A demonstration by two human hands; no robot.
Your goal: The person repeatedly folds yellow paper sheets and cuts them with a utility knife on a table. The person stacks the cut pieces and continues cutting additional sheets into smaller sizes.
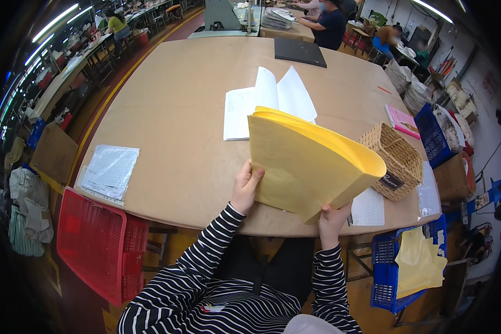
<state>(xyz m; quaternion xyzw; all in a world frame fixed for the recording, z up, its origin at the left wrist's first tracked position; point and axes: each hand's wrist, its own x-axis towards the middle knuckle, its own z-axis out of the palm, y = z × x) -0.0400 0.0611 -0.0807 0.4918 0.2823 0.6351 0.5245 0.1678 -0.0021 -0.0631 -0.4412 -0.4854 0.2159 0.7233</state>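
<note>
A floppy stack of yellow sheets point(306, 164) is held up, tilted, over the table's front edge; its top edge fans and bends over at the right. My left hand point(245, 186) is closed on the stack's left edge, thumb on the near face. At the lower right corner my right hand point(333, 222) grips it too, thumb in front and fingers hidden behind. Behind the stack lies an open white notebook point(239, 114) with some pages standing up. A wicker basket point(392, 158) stands close to the stack's right end, beside a sheet printed with a fine grid point(368, 209).
The brown table point(172, 83) carries papers in a clear sleeve point(108, 170), a black board point(299, 52) and a pink book point(402, 121). A red crate point(94, 239) stands at the left; a blue crate point(385, 267) with yellow sheets at the right. Several people work farther off.
</note>
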